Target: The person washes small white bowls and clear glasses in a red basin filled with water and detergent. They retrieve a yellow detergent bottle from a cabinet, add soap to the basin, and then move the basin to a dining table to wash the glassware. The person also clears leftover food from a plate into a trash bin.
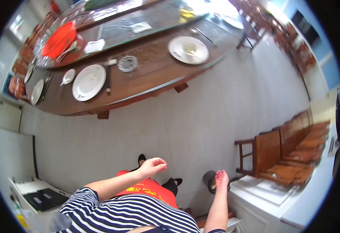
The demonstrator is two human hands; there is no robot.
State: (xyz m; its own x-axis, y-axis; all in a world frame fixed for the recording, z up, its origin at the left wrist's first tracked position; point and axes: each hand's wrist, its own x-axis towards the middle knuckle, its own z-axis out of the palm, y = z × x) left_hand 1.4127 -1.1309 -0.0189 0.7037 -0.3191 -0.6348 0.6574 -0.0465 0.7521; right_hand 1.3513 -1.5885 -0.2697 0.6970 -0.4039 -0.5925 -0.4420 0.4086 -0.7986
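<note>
My left hand (154,167) hangs in front of my red apron (152,190), its fingers loosely bent and the thumb apart from them. Nothing shows in it. Out to the right, my right hand (222,179) is held above a dark waste bin (208,178) and covers part of it. Its fingers are half curled, and I see no object in them. Ahead, beyond both hands, stands a wooden dining table (140,84). Two white plates, the left one (89,82) and the right one (188,50), lie near its front edge.
On the table are a glass ashtray (127,63), a white spoon (68,77) and a red plastic-lined basin (59,40). Wooden chairs (267,153) line the right, beside a white cabinet (263,189). An open white box (38,195) stands at lower left. Grey tiles (135,131) cover the floor.
</note>
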